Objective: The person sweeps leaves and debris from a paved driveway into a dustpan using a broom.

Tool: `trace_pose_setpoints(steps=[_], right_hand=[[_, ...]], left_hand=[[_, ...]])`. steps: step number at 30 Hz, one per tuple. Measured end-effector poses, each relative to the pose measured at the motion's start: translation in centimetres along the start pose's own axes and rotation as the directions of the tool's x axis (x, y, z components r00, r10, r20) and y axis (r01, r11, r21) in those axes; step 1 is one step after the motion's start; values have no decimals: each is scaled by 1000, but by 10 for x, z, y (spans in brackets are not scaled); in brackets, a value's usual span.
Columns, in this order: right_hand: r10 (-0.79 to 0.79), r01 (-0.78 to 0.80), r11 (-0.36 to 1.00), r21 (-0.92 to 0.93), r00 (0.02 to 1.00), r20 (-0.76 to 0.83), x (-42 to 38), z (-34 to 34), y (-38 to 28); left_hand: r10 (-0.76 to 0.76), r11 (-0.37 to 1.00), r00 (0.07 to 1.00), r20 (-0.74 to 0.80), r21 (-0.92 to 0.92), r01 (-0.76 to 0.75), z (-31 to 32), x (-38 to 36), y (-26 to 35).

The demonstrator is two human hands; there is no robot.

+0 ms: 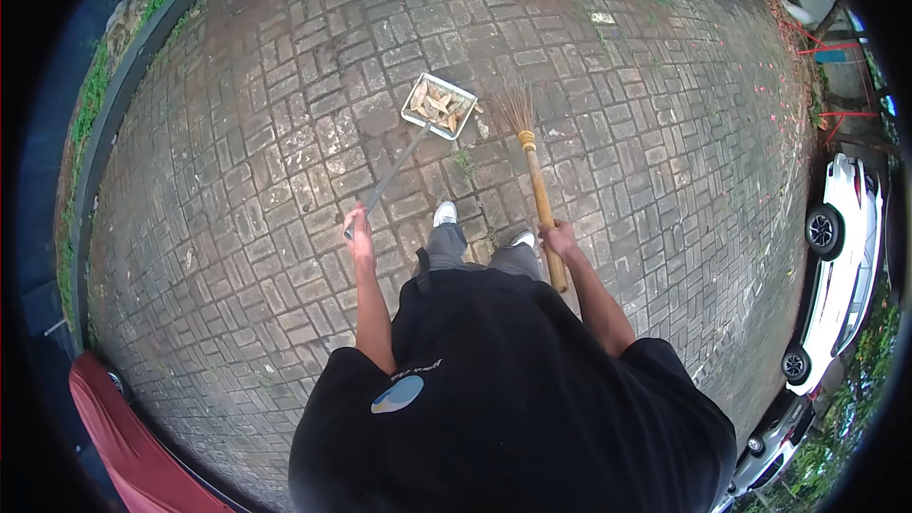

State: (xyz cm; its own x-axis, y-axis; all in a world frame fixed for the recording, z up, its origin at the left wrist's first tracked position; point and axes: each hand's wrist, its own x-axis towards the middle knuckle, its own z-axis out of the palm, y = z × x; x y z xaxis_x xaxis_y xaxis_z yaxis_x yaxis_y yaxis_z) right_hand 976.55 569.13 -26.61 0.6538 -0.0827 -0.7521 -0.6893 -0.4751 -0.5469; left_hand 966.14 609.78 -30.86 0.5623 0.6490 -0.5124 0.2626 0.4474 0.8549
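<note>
Dustpan [465,120] of leaves [438,105], left fingers [363,230] gripping handle [396,171], right fingers [554,231] clasping broom [538,180], brick paving [646,171] around, white car [842,271] rightward

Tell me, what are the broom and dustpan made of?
The broom handle looks like smooth wood or bamboo, tan and round. Its bristles seem dry plant stems, thin and stiff. The dustpan looks pale and hard-edged, maybe plastic or painted metal; its dull grey handle could be either.

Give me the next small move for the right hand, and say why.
Probably nudge the stick broom left with the right hand: its bristles are just right of the dustpan, which holds dry leaves, and a leaf scrap seems to lie at the pan's right edge.
</note>
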Motion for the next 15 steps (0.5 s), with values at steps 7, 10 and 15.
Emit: trace_pose_setpoints(steps=[7,10,15], right_hand=[[42,-49,979,197,998,40,54,13,-58],[57,-51,960,274,998,-12,64,24,-72],[-58,56,998,-38,996,-61,103,29,-97]], left_hand=[[211,969,975,72,-148,-199,108,50,71],[304,948,947,106,68,-312,147,65,99],[368,881,892,262,209,-425,186,78,118]])
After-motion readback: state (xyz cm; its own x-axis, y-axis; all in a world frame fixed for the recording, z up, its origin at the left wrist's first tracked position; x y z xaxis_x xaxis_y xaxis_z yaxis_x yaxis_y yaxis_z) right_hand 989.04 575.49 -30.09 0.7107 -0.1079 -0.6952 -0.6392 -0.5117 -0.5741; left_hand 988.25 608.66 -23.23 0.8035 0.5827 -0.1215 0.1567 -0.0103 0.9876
